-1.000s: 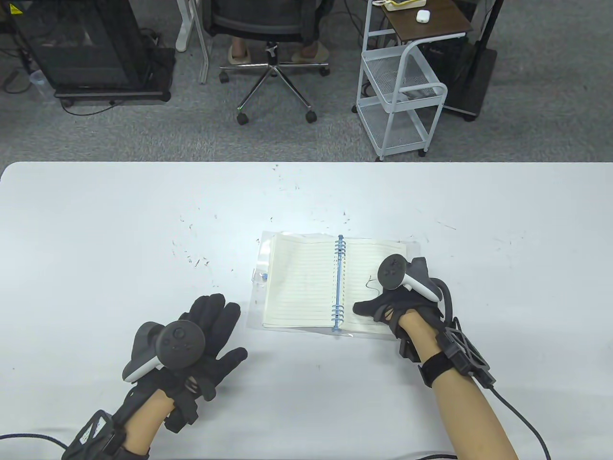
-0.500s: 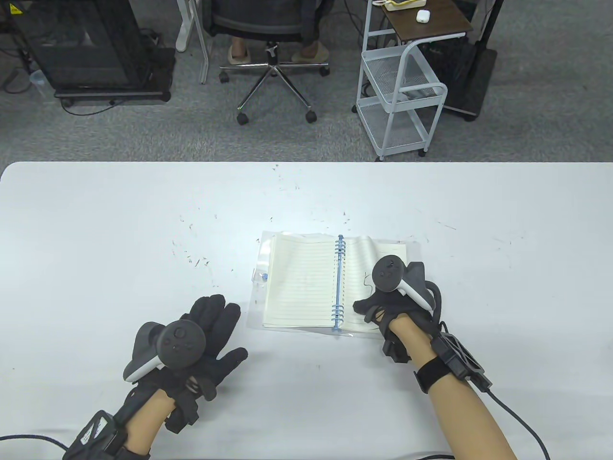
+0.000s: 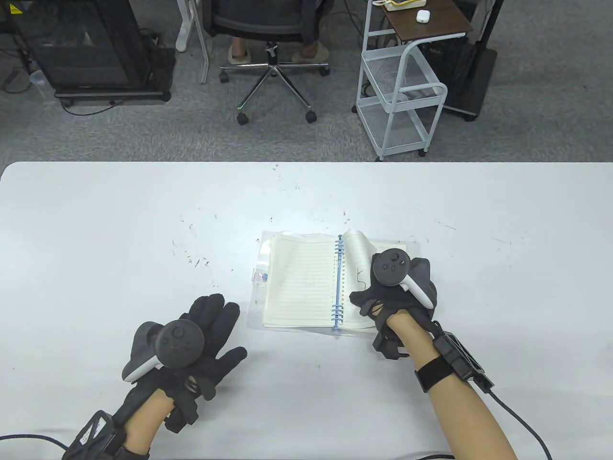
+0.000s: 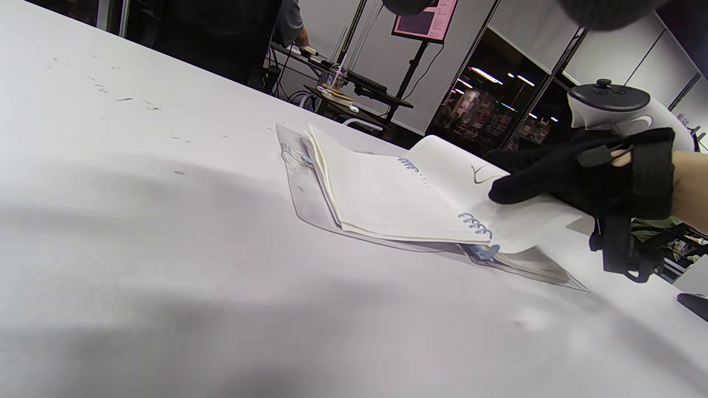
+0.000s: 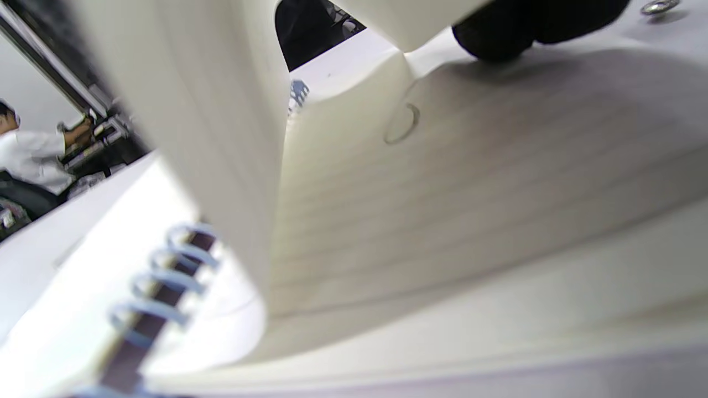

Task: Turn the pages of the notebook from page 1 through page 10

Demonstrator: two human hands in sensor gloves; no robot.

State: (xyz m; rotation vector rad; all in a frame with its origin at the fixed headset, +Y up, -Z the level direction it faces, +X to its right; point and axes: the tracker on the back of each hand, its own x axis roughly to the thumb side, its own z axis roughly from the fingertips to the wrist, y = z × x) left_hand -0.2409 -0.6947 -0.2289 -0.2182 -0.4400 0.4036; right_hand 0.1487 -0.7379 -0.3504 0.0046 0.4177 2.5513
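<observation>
A spiral notebook (image 3: 299, 282) with a blue coil lies open at the middle of the white table (image 3: 96, 230). It also shows in the left wrist view (image 4: 387, 193). My right hand (image 3: 397, 292) holds the right-hand lined page (image 3: 357, 244), lifted and curled up toward the coil. The thumb lies near the coil's lower end. The right wrist view shows the raised page (image 5: 221, 110), the flat page under it (image 5: 470, 193), the coil (image 5: 160, 276) and a black fingertip (image 5: 498, 33) on paper. My left hand (image 3: 210, 330) rests flat and empty on the table, left of the notebook.
A clear plastic cover (image 3: 258, 268) sticks out under the notebook's left side. Small dark specks (image 3: 196, 261) dot the table. Beyond the far edge stand an office chair (image 3: 273, 57) and a white wire cart (image 3: 402, 96).
The right hand has moved left toward the coil, lifting the right page from flat to curled upright. The left hand has stayed put.
</observation>
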